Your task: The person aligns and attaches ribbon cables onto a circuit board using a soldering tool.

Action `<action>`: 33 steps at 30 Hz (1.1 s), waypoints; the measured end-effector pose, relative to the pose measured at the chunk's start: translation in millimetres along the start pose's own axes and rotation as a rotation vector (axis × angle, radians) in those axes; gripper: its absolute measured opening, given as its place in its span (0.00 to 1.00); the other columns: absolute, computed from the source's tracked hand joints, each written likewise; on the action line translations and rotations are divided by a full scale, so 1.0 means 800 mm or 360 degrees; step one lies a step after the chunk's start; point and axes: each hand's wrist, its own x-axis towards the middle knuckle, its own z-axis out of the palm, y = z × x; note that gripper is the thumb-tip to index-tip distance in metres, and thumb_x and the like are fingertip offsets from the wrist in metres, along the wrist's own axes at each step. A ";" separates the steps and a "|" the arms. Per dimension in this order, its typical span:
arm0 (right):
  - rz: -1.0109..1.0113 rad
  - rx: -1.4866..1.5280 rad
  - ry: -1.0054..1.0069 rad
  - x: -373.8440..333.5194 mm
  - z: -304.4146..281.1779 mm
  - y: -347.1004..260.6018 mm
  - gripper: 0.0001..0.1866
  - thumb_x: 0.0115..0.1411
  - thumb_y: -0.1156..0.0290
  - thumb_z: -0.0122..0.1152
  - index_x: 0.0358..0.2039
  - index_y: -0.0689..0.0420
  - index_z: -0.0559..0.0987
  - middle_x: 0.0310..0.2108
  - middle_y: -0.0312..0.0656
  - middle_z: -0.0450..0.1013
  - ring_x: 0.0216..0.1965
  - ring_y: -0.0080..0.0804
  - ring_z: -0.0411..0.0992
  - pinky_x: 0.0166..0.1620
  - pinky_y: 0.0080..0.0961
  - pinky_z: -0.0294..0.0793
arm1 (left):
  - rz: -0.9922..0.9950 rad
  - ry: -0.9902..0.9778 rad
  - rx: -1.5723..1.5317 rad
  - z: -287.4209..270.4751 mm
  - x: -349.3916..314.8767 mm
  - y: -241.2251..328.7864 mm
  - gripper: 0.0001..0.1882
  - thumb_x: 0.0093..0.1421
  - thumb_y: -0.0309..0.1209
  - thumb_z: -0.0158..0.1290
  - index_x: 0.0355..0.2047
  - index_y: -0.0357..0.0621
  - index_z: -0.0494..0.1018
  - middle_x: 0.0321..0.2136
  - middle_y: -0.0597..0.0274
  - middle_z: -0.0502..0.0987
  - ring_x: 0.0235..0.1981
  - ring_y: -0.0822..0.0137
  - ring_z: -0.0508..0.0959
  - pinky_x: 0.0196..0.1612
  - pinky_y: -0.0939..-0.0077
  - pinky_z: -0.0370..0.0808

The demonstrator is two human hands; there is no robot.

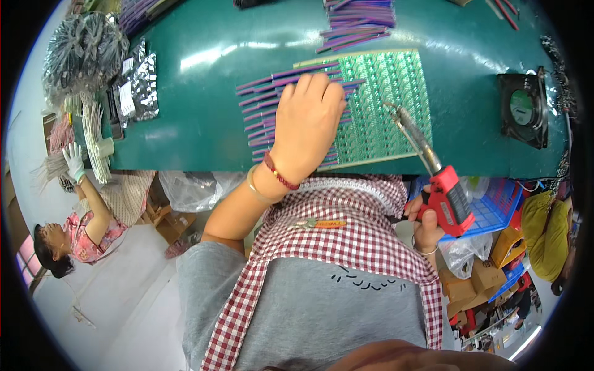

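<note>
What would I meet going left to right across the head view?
Co-worker's white-gloved hand, shiny dark packet with white labels, the person's left hand, red soldering tool, black fan.

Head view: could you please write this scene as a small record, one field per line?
Left hand: over purple strips; grip hidden
Right hand: holds red-and-black soldering gun
Tool tip: over the green board; contact unclear
Surface: green table
Table's right side: black fan
Far left: co-worker's gloved hand, near pale wires
</note>
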 end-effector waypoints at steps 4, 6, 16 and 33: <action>-0.0193 0.0202 0.0117 0.016 0.009 0.002 0.28 0.65 0.55 0.57 0.53 0.67 0.67 0.21 0.41 0.68 0.18 0.26 0.66 0.37 0.33 0.76 | 0.0007 -0.0056 0.0051 0.010 -0.013 0.006 0.07 0.54 0.26 0.57 0.31 0.43 0.69 0.30 0.57 0.68 0.35 0.55 0.70 0.37 0.62 0.66; -0.0277 0.0347 0.0202 0.031 0.021 -0.004 0.27 0.66 0.55 0.55 0.52 0.67 0.67 0.21 0.41 0.69 0.20 0.26 0.68 0.45 0.38 0.77 | 0.0046 -0.0060 0.0064 0.010 -0.020 0.002 0.08 0.54 0.25 0.57 0.32 0.42 0.68 0.31 0.57 0.68 0.36 0.56 0.70 0.38 0.63 0.65; -0.0425 0.0584 0.0215 0.062 0.054 -0.017 0.22 0.65 0.58 0.53 0.49 0.65 0.68 0.24 0.42 0.71 0.18 0.26 0.69 0.62 0.41 0.68 | 0.0339 0.0194 -0.0216 -0.003 -0.028 0.007 0.08 0.53 0.22 0.55 0.33 0.42 0.69 0.32 0.59 0.72 0.35 0.57 0.72 0.40 0.64 0.67; -0.0358 0.0912 0.0479 0.075 0.048 0.013 0.18 0.68 0.62 0.51 0.49 0.63 0.69 0.21 0.40 0.69 0.17 0.25 0.66 0.61 0.39 0.70 | 0.0462 -0.1632 -0.3283 -0.147 -0.063 0.157 0.13 0.70 0.32 0.44 0.35 0.35 0.73 0.34 0.55 0.74 0.37 0.65 0.75 0.44 0.69 0.72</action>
